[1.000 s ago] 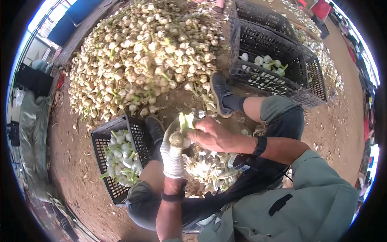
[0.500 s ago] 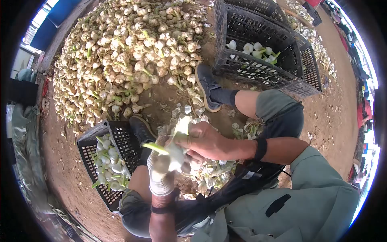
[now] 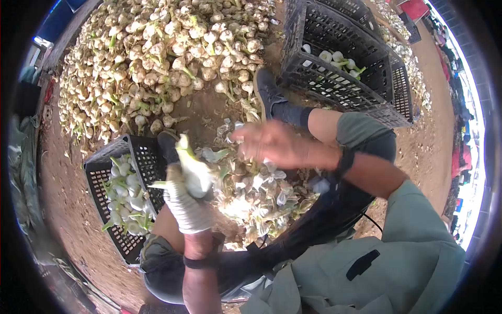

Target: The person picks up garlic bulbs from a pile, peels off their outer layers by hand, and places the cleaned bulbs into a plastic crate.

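My left hand [image 3: 180, 201], in a whitish knitted glove, is closed around a white garlic bulb [image 3: 197, 180] whose pale green stem points up. A second thin stalk sticks out at the left of the glove. To the right, and apart from the bulb, my bare right hand [image 3: 272, 144] is smeared by motion, so its fingers cannot be made out. Beneath both hands lies a heap of papery garlic skins [image 3: 261, 201] between my legs. A blurred pale scrap [image 3: 320, 184] shows below my right wrist.
A large pile of unpeeled garlic [image 3: 151, 63] covers the ground ahead. At my left stands a black crate [image 3: 151, 165] of white garlic bulbs [image 3: 128, 196]. Another black crate [image 3: 334, 78], holding several white bulbs, stands ahead right beyond my shoe [image 3: 269, 94].
My left hand has moved left with the garlic bulb. My right hand has come away from it, up and to the right. The view has shifted slightly.
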The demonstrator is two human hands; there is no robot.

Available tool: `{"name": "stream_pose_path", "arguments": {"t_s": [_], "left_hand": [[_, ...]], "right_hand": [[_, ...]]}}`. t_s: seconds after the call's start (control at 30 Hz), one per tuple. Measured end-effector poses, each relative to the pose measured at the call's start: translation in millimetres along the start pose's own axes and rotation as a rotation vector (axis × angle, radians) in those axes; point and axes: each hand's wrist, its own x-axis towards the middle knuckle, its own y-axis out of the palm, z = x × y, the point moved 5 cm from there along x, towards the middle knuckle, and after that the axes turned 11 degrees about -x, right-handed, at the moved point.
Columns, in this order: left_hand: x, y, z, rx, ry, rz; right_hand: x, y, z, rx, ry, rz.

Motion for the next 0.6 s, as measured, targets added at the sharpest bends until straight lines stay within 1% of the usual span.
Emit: {"name": "stream_pose_path", "arguments": {"t_s": [0.03,0.07,0.1,0.17,0.2,0.23,0.27,0.3,0.33,0.4,0.47,0.5,0.57,0.6], "left_hand": [[-2,-2,-11,-0.021,-0.062,-0.003],[-2,-3,-16,-0.028,-0.059,0.007],[-1,-3,-18,-0.038,-0.054,0.016],[-10,6,-26,-0.036,-0.022,0.007],[-14,11,-28,-0.019,-0.018,0.018],[-16,12,-29,-0.001,-0.016,0.031],[-15,9,-27,-0.12,-0.071,0.135],[-14,6,-26,-0.139,-0.087,0.151],[-14,5,-26,-0.142,-0.074,0.15],[-15,8,-28,-0.153,-0.052,0.166],[-18,9,-29,-0.152,-0.039,0.188],[-22,9,-32,-0.125,-0.011,0.152],[-20,2,-28,-0.08,0.019,0.143],[-22,7,-29,-0.053,0.007,0.162]], "right_hand": [[12,-31,-8,-0.481,-0.494,-0.357],[25,-63,-36,-0.116,-0.039,-0.269],[19,-92,-48,-0.018,0.079,-0.437],[8,-144,-116,0.134,0.296,-0.814],[4,-146,-143,0.123,0.291,-0.807],[-3,-150,-169,0.144,0.305,-0.89],[-9,-150,-170,0.165,0.319,-0.973],[-5,-135,-165,-0.116,0.255,-0.908],[-13,-104,-154,-0.39,0.199,-0.842],[-37,-42,-152,-0.34,0.067,-0.632],[-52,12,-161,-0.898,0.069,-0.248],[-51,14,-160,-0.898,0.062,-0.243],[-47,15,-118,-0.85,-0.04,-0.191],[-44,-1,-105,-0.941,-0.042,-0.318]]}}
